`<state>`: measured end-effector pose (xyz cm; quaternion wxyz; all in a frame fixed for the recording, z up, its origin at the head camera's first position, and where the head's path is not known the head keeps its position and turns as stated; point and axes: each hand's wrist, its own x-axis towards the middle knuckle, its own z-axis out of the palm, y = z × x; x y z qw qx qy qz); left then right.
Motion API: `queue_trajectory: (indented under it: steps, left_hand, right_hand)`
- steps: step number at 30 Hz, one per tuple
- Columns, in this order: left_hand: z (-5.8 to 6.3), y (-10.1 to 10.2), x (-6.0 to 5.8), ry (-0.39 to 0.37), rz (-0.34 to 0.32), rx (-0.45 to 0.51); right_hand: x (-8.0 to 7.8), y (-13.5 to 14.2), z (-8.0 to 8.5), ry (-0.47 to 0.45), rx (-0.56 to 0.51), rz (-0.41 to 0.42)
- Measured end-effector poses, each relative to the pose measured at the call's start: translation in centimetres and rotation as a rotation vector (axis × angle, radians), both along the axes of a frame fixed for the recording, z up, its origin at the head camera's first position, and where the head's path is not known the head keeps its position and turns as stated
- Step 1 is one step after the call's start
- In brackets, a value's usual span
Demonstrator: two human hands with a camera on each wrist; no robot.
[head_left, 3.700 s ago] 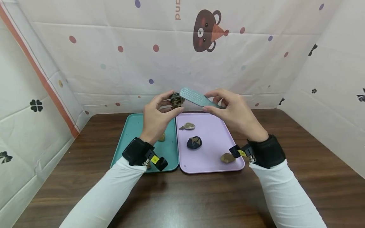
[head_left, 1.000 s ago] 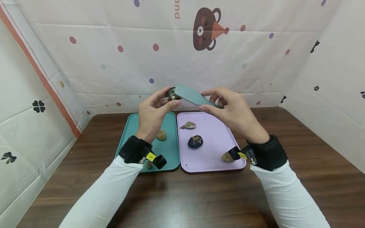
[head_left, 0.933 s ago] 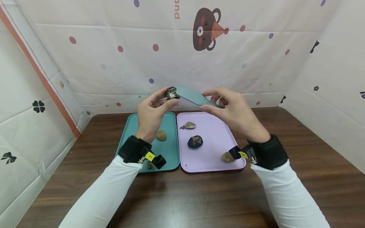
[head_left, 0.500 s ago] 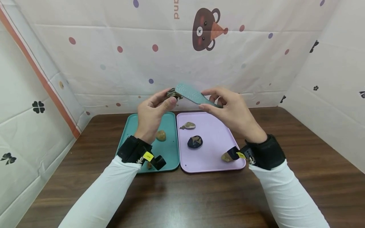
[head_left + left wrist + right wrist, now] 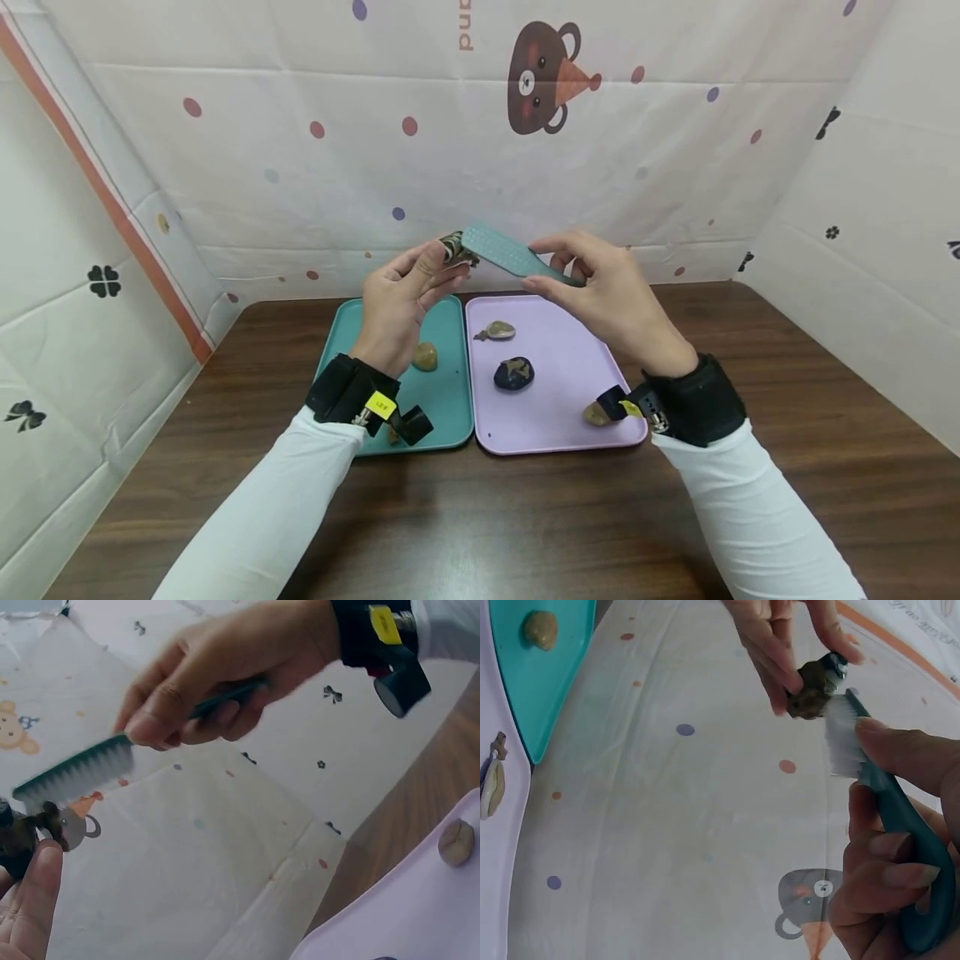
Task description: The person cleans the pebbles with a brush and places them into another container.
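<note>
My left hand (image 5: 401,296) pinches a dark, striped, stone-like object (image 5: 810,697) between thumb and fingertips, above the trays. Brown, dirt-like patches cover part of it; its exact kind is unclear. My right hand (image 5: 607,287) grips the handle of a teal brush (image 5: 501,250). In the right wrist view its white bristles (image 5: 843,739) lie against the object's side and look blurred. From the left wrist view the brush (image 5: 82,769) slants down to the object (image 5: 19,836), bristles facing downward. Seen from the head, the brush back and fingers hide much of the object.
A teal tray (image 5: 450,417) holds a yellowish stone (image 5: 425,357) and a small brown piece (image 5: 392,435). Beside it, a lilac tray (image 5: 558,358) bears a black stone (image 5: 513,373), a greenish piece (image 5: 499,330) and a brown stone (image 5: 597,414). Both sit on a wooden table (image 5: 480,517).
Both hands have shifted slightly left since the oldest frame. My left thumb and fingers have changed their hold, and the dark object has turned. The brush has stayed against or near it.
</note>
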<state>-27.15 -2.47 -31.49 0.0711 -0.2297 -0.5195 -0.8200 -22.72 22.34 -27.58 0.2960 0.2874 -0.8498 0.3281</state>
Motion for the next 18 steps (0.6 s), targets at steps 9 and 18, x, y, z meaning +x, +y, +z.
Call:
queue_trajectory:
  steps: [9,18]
  left_hand:
    - [0.28,0.09,0.06,-0.058,-0.021,0.011]
    - [0.33,0.12,0.48,-0.079,-0.05,-0.012]
  right_hand:
    - [-0.1,-0.22,-0.04,0.064,-0.007,0.028]
    - [-0.17,-0.31,-0.28,0.081,-0.027,0.019]
